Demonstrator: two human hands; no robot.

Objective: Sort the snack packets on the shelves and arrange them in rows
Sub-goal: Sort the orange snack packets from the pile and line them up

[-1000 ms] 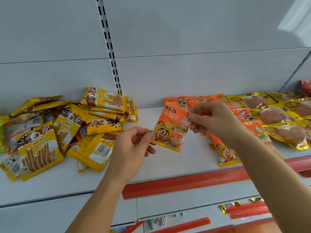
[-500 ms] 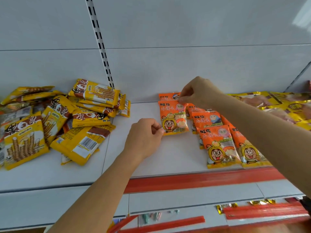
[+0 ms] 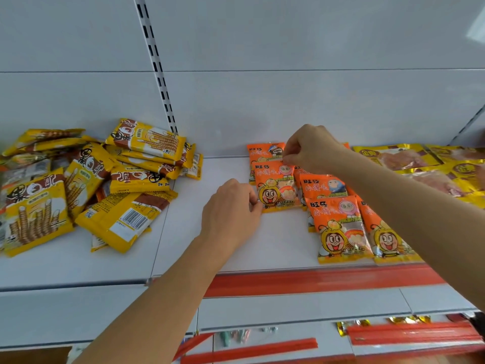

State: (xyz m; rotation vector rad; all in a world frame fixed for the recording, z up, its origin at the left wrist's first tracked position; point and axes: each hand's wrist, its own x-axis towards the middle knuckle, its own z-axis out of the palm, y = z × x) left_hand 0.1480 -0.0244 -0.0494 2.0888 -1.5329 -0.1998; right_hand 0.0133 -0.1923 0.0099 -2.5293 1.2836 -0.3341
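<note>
The orange packet (image 3: 278,189) lies flat on the shelf (image 3: 210,248), overlapping the packet behind it. Judged light, crinkly and slippery; best held by its sealed edges. The right hand (image 3: 312,151) pinches its top corner, the left hand (image 3: 231,211) its lower-left edge, both forearms reaching in.

**Fixtures and oddments around the shelving**

We note a white back panel (image 3: 288,35) behind everything, with a slotted upright strip (image 3: 154,61) running down it at a slant, left of centre. A red price rail (image 3: 328,281) lines the front edge on the right half. Below, on the lower shelf (image 3: 288,334), we see another red rail (image 3: 412,334), a loose red strip (image 3: 249,352), a few small greenish and pink bits (image 3: 233,336) too blurred to identify, and gold foil scraps (image 3: 351,325).
</note>
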